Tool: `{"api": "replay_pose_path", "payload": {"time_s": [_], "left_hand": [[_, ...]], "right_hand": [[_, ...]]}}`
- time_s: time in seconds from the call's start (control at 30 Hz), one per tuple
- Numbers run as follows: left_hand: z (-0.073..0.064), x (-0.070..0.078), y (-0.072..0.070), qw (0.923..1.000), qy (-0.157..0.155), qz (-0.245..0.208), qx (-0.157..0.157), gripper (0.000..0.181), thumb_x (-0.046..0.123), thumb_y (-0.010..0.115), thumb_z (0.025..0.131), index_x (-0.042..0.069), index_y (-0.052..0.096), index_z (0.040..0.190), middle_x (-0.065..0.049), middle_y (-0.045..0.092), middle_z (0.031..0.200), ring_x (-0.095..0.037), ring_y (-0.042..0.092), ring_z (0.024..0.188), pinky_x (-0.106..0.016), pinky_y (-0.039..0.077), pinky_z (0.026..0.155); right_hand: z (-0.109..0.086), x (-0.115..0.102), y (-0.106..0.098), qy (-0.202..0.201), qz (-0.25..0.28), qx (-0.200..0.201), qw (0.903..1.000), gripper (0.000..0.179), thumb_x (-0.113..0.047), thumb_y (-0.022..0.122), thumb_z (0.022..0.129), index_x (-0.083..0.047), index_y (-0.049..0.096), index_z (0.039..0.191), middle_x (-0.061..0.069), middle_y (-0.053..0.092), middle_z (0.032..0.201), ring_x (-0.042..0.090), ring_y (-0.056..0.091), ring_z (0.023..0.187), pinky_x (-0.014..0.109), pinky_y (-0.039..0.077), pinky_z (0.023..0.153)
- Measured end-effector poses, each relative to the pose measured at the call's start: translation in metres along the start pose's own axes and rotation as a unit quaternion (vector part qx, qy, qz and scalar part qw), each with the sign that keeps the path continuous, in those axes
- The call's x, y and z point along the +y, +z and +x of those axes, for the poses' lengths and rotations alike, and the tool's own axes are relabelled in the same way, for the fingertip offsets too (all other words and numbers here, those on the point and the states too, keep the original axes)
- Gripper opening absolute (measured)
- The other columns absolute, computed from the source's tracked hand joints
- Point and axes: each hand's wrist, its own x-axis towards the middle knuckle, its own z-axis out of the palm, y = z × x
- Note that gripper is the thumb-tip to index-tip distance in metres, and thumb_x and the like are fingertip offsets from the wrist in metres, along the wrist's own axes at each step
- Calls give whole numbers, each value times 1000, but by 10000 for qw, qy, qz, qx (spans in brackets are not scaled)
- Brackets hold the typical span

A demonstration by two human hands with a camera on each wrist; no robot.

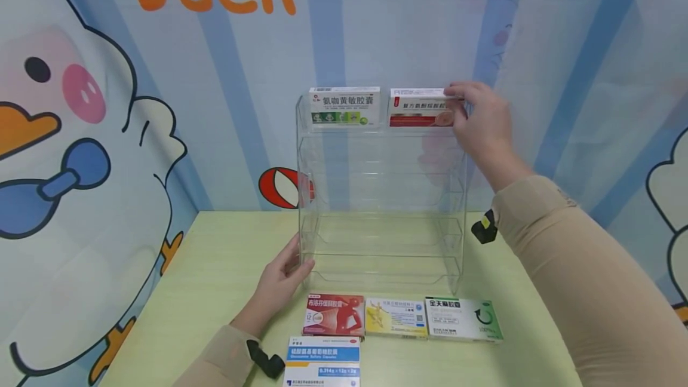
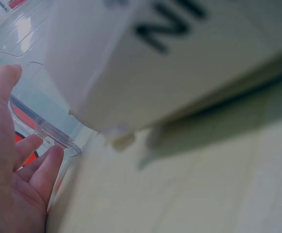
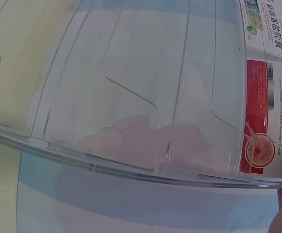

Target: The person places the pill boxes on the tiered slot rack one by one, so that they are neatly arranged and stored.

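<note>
A clear multi-tier display rack (image 1: pixel 384 196) stands upright on the table. My left hand (image 1: pixel 282 276) holds its lower left side, with the thumb and the fingers on either side of the rack's edge (image 2: pixel 43 124). At the top right, my right hand (image 1: pixel 484 118) pinches the right end of a red-and-white medicine box (image 1: pixel 419 109), which sits in the top tier. Beside it on the left, a white-and-green medicine box (image 1: pixel 344 108) stands in the same tier. In the right wrist view the red-and-white box (image 3: pixel 269 116) shows beyond the clear panels, with only part of the hand visible at the edge.
Before the rack lie a red medicine box (image 1: pixel 333 314), a yellow-and-white one (image 1: pixel 396 317) and a green-and-white one (image 1: pixel 463 319). Nearer me is a blue-and-white box (image 1: pixel 322 362). Behind the table (image 1: pixel 215 291) hangs a cartoon-printed backdrop (image 1: pixel 231 76).
</note>
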Motion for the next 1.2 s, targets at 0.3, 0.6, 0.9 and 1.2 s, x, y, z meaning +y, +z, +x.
{"api": "replay_pose_path", "payload": {"time_s": [0.3, 0.6, 0.9, 1.2], "left_hand": [[0, 1, 0, 10000, 29, -10, -4, 78, 43, 71, 108, 43, 30, 174, -7, 45, 176, -39, 51, 158, -56, 51, 123], [1, 1, -1, 10000, 6, -16, -2, 77, 42, 71, 108, 42, 30, 174, -7, 46, 176, -39, 51, 158, -56, 50, 124], [0, 2, 0, 10000, -10, -30, -4, 77, 43, 71, 108, 46, 30, 173, -7, 47, 175, -39, 52, 158, -56, 51, 124], [-1, 3, 1, 10000, -81, -48, 11, 77, 45, 72, 107, 48, 30, 172, -5, 47, 175, -37, 52, 158, -56, 50, 124]], "right_hand": [[-6, 1, 4, -88, 13, 53, 9999, 38, -11, 63, 111, -12, 69, 148, 4, 61, 164, 31, 54, 156, 49, 41, 134], [-19, 8, 9, -377, 319, 289, 9984, 44, -11, 71, 107, -8, 67, 150, 11, 58, 166, 36, 52, 157, 54, 38, 136], [-52, 23, 18, -722, 669, 889, 9912, 45, -8, 74, 104, -3, 67, 149, 18, 57, 164, 41, 52, 155, 61, 42, 131], [-99, 22, 35, -1330, 1012, 1032, 9805, 44, -8, 77, 101, 2, 69, 143, 21, 66, 151, 39, 62, 144, 63, 50, 122]]}}
